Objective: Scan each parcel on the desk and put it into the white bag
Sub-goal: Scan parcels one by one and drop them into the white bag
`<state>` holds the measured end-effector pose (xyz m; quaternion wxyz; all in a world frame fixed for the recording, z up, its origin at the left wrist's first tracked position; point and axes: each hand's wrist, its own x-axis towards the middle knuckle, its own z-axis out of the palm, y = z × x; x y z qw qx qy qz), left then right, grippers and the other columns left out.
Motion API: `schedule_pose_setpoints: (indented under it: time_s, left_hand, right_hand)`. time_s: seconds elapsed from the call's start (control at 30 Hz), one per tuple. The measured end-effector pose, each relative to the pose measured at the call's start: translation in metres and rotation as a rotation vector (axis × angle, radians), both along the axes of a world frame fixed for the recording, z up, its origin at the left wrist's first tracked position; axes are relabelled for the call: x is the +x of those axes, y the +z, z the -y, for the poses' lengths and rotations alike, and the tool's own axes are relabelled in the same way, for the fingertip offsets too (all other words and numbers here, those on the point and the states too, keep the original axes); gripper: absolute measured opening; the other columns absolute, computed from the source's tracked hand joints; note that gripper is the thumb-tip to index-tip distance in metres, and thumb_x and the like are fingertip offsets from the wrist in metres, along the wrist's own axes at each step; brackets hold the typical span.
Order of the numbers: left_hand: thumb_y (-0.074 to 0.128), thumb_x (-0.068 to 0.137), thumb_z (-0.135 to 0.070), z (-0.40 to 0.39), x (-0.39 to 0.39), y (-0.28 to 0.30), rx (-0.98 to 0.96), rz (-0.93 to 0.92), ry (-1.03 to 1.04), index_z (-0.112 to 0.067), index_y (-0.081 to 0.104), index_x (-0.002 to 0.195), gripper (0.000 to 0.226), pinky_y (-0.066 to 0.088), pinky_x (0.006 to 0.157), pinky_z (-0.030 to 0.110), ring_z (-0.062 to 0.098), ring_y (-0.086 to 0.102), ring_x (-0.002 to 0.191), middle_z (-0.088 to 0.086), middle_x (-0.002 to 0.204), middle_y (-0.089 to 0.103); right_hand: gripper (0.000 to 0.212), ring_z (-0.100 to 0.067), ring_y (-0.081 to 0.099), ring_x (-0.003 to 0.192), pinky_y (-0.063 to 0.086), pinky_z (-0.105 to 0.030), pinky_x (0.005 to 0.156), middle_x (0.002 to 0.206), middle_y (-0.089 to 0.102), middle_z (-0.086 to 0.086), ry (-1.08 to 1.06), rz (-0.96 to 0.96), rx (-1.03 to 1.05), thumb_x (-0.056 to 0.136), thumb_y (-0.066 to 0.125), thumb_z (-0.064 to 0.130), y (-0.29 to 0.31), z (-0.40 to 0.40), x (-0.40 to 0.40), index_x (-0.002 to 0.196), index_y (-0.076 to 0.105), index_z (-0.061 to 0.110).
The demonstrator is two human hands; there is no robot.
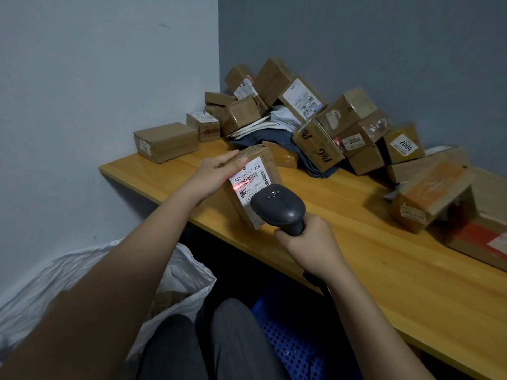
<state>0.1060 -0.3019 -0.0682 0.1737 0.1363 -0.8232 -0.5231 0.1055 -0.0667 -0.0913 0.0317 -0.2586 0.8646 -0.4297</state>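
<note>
A brown cardboard parcel with a white label stands tilted on the wooden desk near its front edge. My left hand holds it by its left side, thumb on the label's top. My right hand grips a black barcode scanner just in front of the parcel. A red scan line falls across the label's barcode. The white bag lies open on the floor at the lower left, partly hidden by my left arm.
Several cardboard parcels are piled in the desk's back corner and along the wall to the right, over grey and white mailer bags. One box sits alone at the desk's left end. A blue perforated crate stands under the desk by my knees.
</note>
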Motion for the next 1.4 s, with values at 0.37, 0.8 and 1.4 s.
schedule_pose_setpoints:
  time_s: [0.37, 0.8, 1.4]
  left_hand:
    - [0.059, 0.070, -0.076, 0.020, 0.032, -0.024, 0.058, -0.090, 0.127, -0.040, 0.036, 0.145, 0.086, 0.033, 0.113, 0.043, 0.021, 0.036, 0.137, 0.006, 0.152, 0.035]
    - [0.066, 0.067, -0.068, 0.118, 0.214, -0.126, 0.363, -0.256, 0.896, -0.033, 0.057, 0.111, 0.057, 0.055, 0.088, 0.050, 0.024, 0.065, 0.103, 0.011, 0.118, 0.062]
    - [0.042, 0.088, -0.067, 0.181, 0.196, -0.259, 0.425, 0.509, 0.926, -0.021, 0.019, 0.153, 0.083, 0.028, 0.111, 0.059, 0.046, 0.024, 0.140, 0.018, 0.157, 0.014]
  right_hand:
    - [0.025, -0.006, 0.046, 0.053, 0.036, -0.026, 0.051, 0.058, 0.051, 0.009, 0.049, -0.028, -0.011, 0.079, 0.071, 0.022, -0.003, 0.018, 0.006, 0.065, 0.050, 0.022]
    - [0.014, -0.020, 0.061, 0.063, 0.042, -0.031, 0.055, 0.065, 0.063, 0.000, 0.352, 0.023, 0.064, 0.079, 0.069, 0.022, -0.032, 0.151, 0.047, 0.072, 0.057, 0.018]
    - [0.012, -0.021, 0.067, 0.073, 0.050, -0.034, 0.066, 0.072, 0.068, -0.005, 0.417, 0.107, 0.352, 0.076, 0.071, 0.021, -0.121, 0.210, 0.028, 0.072, 0.060, 0.016]
